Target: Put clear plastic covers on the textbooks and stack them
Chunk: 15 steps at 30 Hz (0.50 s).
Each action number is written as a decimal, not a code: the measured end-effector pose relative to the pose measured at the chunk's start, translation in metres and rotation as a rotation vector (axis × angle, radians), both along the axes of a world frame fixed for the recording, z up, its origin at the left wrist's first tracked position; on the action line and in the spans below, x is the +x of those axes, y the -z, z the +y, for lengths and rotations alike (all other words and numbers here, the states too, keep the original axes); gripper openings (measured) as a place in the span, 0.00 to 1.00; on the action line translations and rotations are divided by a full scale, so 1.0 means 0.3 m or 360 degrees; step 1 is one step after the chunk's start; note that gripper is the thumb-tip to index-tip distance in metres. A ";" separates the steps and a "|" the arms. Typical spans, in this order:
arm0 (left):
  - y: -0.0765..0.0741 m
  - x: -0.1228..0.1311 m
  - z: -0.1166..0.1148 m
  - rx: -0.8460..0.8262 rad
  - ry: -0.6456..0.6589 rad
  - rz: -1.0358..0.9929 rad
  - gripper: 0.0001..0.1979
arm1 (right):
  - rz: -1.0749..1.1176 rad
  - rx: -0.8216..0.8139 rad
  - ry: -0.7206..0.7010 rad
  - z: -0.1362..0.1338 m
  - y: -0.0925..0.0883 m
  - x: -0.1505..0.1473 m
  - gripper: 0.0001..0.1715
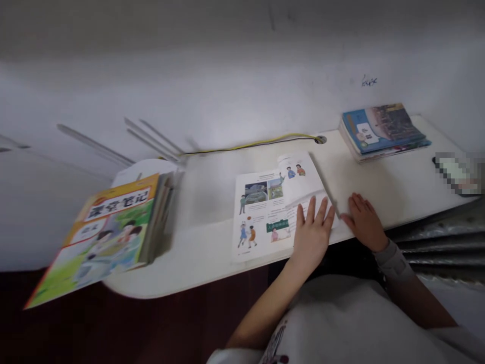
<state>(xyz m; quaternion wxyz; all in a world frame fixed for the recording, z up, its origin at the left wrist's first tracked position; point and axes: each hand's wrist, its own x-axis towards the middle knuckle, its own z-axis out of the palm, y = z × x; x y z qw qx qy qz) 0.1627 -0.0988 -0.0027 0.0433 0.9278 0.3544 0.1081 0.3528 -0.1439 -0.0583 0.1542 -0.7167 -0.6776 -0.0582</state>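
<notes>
An illustrated textbook (pixel 261 212) lies open on the white desk, with colour pictures and small printed text on its pages. My left hand (pixel 312 232) rests flat on the lower part of its right-hand page, fingers spread, and the page bends upward a little beside the fingertips. To the right of the book, my right hand (pixel 364 222) lies on the desk surface near the front edge, its fingers stretched out and holding nothing. A grey band circles my right wrist.
Stacked books with a yellow-green workbook (pixel 109 227) on top stand at the left, overhanging the desk (pixel 200 253). A pile of books (pixel 382 129) sits at the back right. A blurred-out phone-like object (pixel 452 172) lies far right. A yellow cable (pixel 250 145) runs along the wall.
</notes>
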 end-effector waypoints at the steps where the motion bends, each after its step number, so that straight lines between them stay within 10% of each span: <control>1: 0.007 0.022 -0.002 0.0008 0.0022 0.0042 0.26 | 0.0024 -0.0013 0.0003 0.001 -0.001 0.000 0.34; 15: 0.062 0.120 -0.012 -0.0109 0.0043 0.0126 0.25 | 0.0172 -0.0029 0.0058 0.004 -0.031 0.009 0.30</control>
